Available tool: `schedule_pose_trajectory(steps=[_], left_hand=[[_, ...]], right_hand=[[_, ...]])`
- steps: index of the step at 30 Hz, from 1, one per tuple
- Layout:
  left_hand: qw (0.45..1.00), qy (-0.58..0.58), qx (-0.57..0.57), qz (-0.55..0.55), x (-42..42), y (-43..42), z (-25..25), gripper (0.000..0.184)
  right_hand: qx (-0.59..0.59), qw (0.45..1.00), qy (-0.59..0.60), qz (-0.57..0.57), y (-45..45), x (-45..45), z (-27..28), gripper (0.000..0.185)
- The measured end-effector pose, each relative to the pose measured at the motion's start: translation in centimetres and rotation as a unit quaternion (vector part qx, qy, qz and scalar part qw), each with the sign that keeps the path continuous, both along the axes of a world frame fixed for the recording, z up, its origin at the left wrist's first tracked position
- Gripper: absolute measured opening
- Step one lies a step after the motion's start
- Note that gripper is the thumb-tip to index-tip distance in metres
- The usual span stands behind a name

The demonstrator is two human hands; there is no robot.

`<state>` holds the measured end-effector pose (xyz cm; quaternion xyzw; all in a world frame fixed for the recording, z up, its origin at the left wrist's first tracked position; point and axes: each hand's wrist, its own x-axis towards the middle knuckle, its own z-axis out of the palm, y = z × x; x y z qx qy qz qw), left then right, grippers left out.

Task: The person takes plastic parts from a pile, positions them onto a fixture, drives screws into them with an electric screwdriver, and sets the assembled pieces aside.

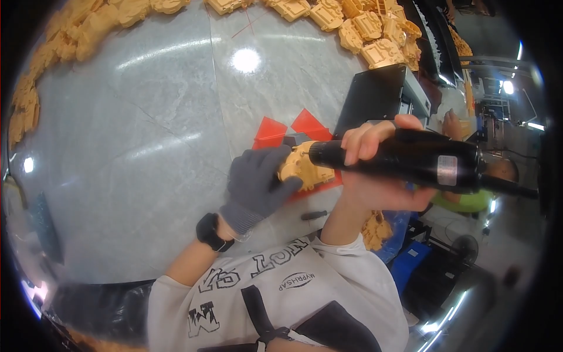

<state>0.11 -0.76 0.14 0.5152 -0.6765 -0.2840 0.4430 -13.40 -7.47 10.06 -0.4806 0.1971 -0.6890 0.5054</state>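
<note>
My left hand (258, 179), in a grey glove, is closed on the left side of a yellow-orange plastic housing (311, 173). The housing rests over a red fixture (271, 130) with angled red plates. My bare right hand (375, 158) is wrapped round a black electric screwdriver (422, 158), which lies nearly level with its cable running off to the right. Its nose end meets the top of the housing; the tip's exact contact cannot be made out. A small dark-handled tool (314, 215) lies on the table below the fixture.
Several more yellow-orange housings (369, 26) are piled along the table's far edge and left side. A black box (375, 97) stands behind the fixture to the right. A person in a green sleeve (469, 201) is at the right. The grey table (158, 129) has a glossy surface.
</note>
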Motion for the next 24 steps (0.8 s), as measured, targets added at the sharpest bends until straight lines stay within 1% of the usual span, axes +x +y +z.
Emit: schedule_pose_trajectory(steps=[2,4,7,9,11,13,14,15,17,18,19,21,24], left_hand=[[1.0,0.003,-0.005,0.001,0.02,-0.05,0.16,0.047],[1.0,0.0,-0.007,0.006,0.04,-0.07,0.39,0.046],[1.0,0.0,-0.009,0.011,0.03,-0.14,0.28,0.046],[1.0,0.004,-0.007,0.011,0.04,0.23,0.16,0.046],[0.999,-0.013,0.031,-0.004,0.07,0.39,0.14,0.054],[1.0,-0.004,0.014,0.003,0.08,0.16,0.0,0.051],[1.0,0.006,-0.005,0.011,0.04,0.07,-0.02,0.048],[1.0,0.007,-0.005,0.011,0.04,0.05,0.04,0.048],[1.0,0.001,-0.01,0.011,0.17,0.06,0.16,0.047],[1.0,0.001,-0.008,0.014,0.14,0.13,0.13,0.047],[1.0,0.002,-0.011,0.018,0.09,0.14,0.1,0.047],[1.0,0.002,-0.017,0.025,0.06,0.1,0.04,0.046],[0.999,0.003,-0.022,0.024,0.06,0.02,0.0,0.046]], right_hand=[[-0.001,1.0,-0.001,0.002,-0.11,0.04,-0.05,0.09],[0.001,0.999,0.019,0.029,-0.41,-0.13,-0.05,0.09],[-0.001,0.999,0.017,0.049,-0.51,-0.02,-0.08,0.089],[0.01,0.999,0.016,0.046,-0.28,0.11,-0.21,0.089],[0.017,0.999,0.015,0.041,-0.27,0.39,-0.16,0.088],[0.03,0.998,0.049,0.015,-0.04,0.76,-0.02,0.086],[0.008,0.998,0.047,0.048,-0.3,0.69,-0.22,0.085],[0.008,0.998,0.048,0.048,-0.27,0.66,-0.17,0.085],[0.023,0.996,0.071,0.049,-0.25,0.7,-0.03,0.076],[0.031,0.997,0.055,0.044,-0.22,0.67,-0.02,0.075],[0.032,0.997,0.055,0.046,-0.26,0.46,-0.05,0.075],[0.013,0.997,0.026,0.072,-0.5,0.03,-0.22,0.085],[0.007,0.998,0.034,0.06,-0.33,-0.11,-0.19,0.084]])
